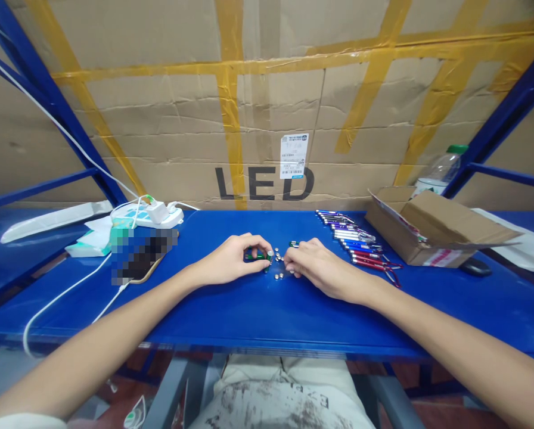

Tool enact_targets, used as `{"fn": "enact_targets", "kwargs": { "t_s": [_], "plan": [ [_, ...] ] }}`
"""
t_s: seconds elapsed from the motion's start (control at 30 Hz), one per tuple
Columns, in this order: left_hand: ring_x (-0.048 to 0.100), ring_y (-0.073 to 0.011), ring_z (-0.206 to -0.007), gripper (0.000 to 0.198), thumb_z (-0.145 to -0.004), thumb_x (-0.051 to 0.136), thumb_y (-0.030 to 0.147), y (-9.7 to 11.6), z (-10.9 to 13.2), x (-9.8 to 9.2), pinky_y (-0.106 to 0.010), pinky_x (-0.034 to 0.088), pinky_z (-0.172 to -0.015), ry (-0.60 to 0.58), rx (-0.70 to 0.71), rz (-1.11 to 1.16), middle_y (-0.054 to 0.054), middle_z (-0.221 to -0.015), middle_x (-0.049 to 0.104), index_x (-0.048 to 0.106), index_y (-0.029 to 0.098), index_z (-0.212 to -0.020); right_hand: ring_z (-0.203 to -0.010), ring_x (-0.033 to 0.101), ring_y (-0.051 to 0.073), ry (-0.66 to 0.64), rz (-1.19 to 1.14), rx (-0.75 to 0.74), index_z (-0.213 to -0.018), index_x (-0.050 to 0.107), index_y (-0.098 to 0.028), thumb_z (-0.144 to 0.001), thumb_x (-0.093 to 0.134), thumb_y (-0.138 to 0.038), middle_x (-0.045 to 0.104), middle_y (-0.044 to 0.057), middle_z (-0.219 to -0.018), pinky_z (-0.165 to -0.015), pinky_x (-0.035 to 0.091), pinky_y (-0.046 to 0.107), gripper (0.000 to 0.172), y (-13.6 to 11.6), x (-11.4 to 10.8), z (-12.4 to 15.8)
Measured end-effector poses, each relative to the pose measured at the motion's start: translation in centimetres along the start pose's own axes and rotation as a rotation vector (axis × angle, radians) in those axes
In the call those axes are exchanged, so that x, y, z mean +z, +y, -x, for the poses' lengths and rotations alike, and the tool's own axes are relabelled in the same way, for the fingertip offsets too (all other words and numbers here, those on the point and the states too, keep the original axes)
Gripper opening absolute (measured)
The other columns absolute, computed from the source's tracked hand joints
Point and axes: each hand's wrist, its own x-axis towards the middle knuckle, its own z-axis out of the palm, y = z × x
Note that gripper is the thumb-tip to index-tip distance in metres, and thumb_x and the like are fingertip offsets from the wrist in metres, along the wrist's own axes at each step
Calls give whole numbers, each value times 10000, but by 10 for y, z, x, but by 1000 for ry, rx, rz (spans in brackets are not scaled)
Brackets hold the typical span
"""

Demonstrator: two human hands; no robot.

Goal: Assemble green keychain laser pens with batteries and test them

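Nearest, the tabletop spreads on the near side of a few loose metal discs. Just left of the discs, the left hand is closed around a green tube; just right of them, the right hand is bunched low, though I cannot tell whether it pinches anything. The two hands are apart. A brush from either could scatter the discs, since they are small, loose and so close by; a slackened grip might let the tube drop among them. Well left of the discs lies a phone, whose cable a sweep to that side could snag. Right of the discs and farther off, a row of colored tubes with clips might be knocked askew by a wide elbow. Beyond, to the discs' right, stands an open box; to their left, a power strip; behind, taped cardboard.
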Motion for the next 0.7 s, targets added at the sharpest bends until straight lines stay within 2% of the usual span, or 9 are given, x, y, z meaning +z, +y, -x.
{"fn": "enact_targets", "kwargs": {
  "t_s": [0.3, 0.53, 0.7],
  "plan": [
    [630, -186, -904, 227, -962, 743, 352, 0, 0, -1, -332, 504, -856, 4, 3, 3, -34, -1036, 728, 736, 212, -1141, -904, 517, 233, -66, 43, -3, -1049, 612, -221, -1184, 354, -277, 699, 52, -976, -828, 283, 376, 296, 0, -3, 0],
    [640, -191, -922, 237, -966, 744, 365, -1, 0, 0, -332, 501, -859, 5, 10, -3, -36, -1040, 726, 735, 216, -1151, -935, 525, 250, -81, 79, -17, -1074, 667, -223, -1181, 356, -294, 705, 72, -1000, -847, 301, 403, 337, -2, -4, -1],
    [646, -190, -900, 235, -965, 736, 360, -1, -1, 0, -328, 503, -840, 18, 16, -4, -40, -1030, 732, 735, 214, -1149, -1007, 551, 272, -70, 35, -11, -1126, 635, -232, -1129, 488, -326, 717, 80, -1080, -919, 342, 431, 174, -7, -9, 1]
  ]
}}
